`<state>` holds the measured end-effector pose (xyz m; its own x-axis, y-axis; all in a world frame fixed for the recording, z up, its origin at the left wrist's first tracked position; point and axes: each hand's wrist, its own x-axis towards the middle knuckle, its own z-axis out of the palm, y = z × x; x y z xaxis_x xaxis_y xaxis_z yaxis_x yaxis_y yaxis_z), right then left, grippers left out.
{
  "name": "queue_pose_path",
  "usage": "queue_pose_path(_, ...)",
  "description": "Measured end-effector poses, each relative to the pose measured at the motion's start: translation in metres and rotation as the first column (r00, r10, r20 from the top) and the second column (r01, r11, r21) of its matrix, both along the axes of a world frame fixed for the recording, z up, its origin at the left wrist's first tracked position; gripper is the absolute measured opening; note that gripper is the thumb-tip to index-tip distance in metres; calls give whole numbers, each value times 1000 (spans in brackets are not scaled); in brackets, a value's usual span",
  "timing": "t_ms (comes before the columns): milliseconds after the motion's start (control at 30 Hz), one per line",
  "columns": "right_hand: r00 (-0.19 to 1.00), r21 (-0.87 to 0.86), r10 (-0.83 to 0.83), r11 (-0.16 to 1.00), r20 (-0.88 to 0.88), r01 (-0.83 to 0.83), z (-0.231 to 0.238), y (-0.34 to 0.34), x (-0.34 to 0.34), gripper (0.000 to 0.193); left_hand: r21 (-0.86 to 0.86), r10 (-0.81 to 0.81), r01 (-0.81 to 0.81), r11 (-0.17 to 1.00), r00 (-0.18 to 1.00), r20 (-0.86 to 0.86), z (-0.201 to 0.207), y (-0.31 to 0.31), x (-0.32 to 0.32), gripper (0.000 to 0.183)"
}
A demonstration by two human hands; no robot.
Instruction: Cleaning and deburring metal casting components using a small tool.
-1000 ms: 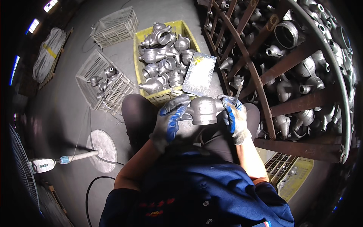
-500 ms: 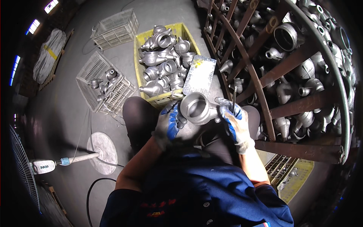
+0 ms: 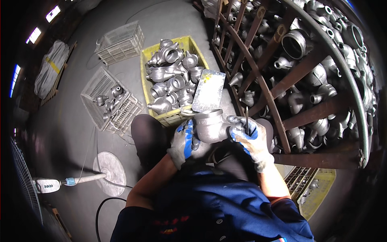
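Note:
A grey metal pipe-fitting casting (image 3: pixel 209 128) is held in front of my lap, its wide round mouth facing up. My left hand (image 3: pixel 182 144), in a grey and blue work glove, is closed on the left side of the casting. My right hand (image 3: pixel 254 142), gloved alike, grips the narrow end on the right. A thin dark rod-like tool (image 3: pixel 247 117) sticks up from the right hand's fingers; its exact kind does not show. Just beyond the casting, a flat metal plate (image 3: pixel 209 90) leans on the corner of a yellow crate (image 3: pixel 144 90) heaped with similar castings.
On the right stands a rusty metal cage (image 3: pixel 264 82) full of castings. A grey crate (image 3: pixel 90 90) with a few small castings and another grey crate (image 3: pixel 121 42) are at the left. A fan's round base (image 3: pixel 111 169) and a yellow bin (image 3: pixel 320 189) stand nearer me.
The casting has been turned: its wide mouth faced me and now points up, showing its outer side. Both hands keep their hold. The surroundings have shifted slightly in the view.

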<state>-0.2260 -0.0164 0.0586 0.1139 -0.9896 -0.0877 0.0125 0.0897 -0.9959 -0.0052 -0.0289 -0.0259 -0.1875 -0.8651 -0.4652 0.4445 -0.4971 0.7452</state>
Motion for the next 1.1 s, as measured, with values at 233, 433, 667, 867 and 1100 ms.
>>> queue_pose_path(233, 999, 37, -32, 999, 1, 32, 17, 2, -4, 33, 8, -104, 104, 995, 994, 33, -3, -5, 1, 31)
queue_pose_path(433, 999, -2, 48, 999, 25, -48, 32, -6, -15, 30, -437, -202, -7, 899, 880, -430, 60, 2, 4, 40)
queue_pose_path(667, 995, 48, 98, 994, 19, -99, 37, -12, -24, 28, -676, 42, 485, 555, 796, 604, 52, -12, 17, 30)
queue_pose_path(867, 979, -76, 206, 976, -9, -206, 23, -17, -21, 27, -585, -164, 314, 748, 941, 297, 35, 4, 16, 37)
queue_pose_path(1100, 998, -35, 30, 999, 51, -28, 6, -8, -16, 47, -381, -155, 246, 891, 955, 255, 59, 4, 11, 28)
